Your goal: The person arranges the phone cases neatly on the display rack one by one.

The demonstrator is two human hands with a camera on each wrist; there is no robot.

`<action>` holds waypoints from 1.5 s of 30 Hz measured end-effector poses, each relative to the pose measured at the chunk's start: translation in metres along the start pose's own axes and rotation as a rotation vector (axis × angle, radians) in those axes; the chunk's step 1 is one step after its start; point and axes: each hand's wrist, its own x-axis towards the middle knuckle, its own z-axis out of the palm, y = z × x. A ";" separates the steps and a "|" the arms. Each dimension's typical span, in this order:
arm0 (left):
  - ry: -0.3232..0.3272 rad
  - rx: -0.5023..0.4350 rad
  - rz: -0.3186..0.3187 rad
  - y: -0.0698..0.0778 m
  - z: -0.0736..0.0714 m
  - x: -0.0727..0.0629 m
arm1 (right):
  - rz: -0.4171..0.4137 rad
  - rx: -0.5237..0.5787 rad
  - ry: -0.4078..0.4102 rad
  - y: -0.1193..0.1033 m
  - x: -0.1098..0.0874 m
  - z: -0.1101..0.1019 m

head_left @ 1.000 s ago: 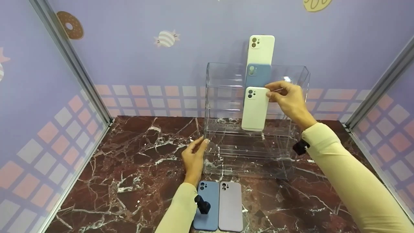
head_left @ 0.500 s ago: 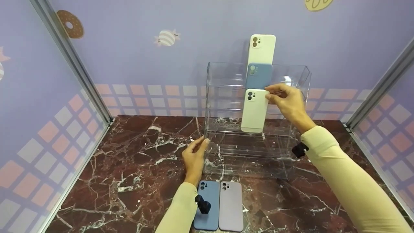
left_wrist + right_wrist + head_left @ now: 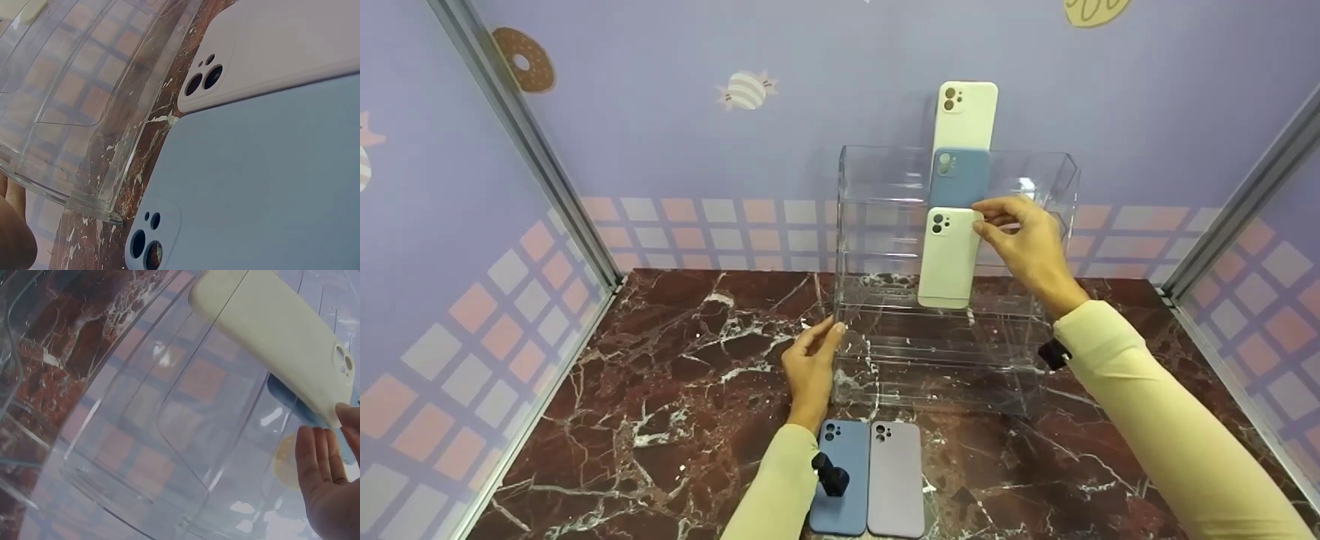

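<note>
My right hand [image 3: 1027,244] pinches the upper right corner of a white phone case [image 3: 947,262], its camera cutouts at upper left. That case stands in a tier of a clear acrylic stepped rack [image 3: 885,330], its lower edge behind a front lip. Behind it a blue phone case [image 3: 960,174] stands one tier higher, and another white phone case [image 3: 966,116] at the top. My left hand [image 3: 808,367] touches the rack's left side with thumb and fingertips. In the left wrist view, a blue phone case [image 3: 247,174] and a pale lilac phone case [image 3: 281,50] lie flat before the rack.
The rack stands on a dark red marbled tabletop [image 3: 697,420]. A purple patterned wall [image 3: 660,135] rises right behind it, with side panels and metal posts [image 3: 529,142] at left and right. A small black wrist camera [image 3: 831,476] overhangs the blue case.
The right hand has lowered the white case slightly, so more of the blue case behind shows. The left hand stays at the rack's side.
</note>
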 end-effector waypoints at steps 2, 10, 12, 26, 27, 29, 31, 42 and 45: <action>-0.001 -0.001 -0.002 0.000 0.000 0.000 | -0.008 -0.008 0.012 -0.003 -0.002 0.000; -0.002 -0.038 0.005 -0.001 -0.001 0.001 | -0.034 0.011 0.012 -0.010 -0.018 -0.001; -0.003 -0.039 0.008 -0.001 -0.001 0.001 | -0.036 0.024 0.004 -0.011 -0.025 -0.002; 0.004 -0.011 -0.018 -0.001 -0.003 0.002 | 0.015 0.116 -0.088 -0.007 -0.076 0.006; 0.006 -0.014 -0.020 0.000 -0.003 0.002 | 0.018 0.115 -0.090 -0.005 -0.080 0.008; 0.008 -0.016 -0.020 0.000 -0.003 0.002 | 0.025 0.116 -0.094 -0.003 -0.087 0.012; 0.010 -0.021 -0.021 0.000 -0.002 0.002 | 0.032 0.119 -0.097 0.001 -0.095 0.017; 0.013 -0.017 -0.024 -0.001 -0.004 0.003 | 0.079 0.155 -0.126 0.018 -0.133 0.044; 0.011 -0.011 -0.017 -0.002 -0.004 0.003 | 0.091 0.184 -0.129 0.020 -0.143 0.050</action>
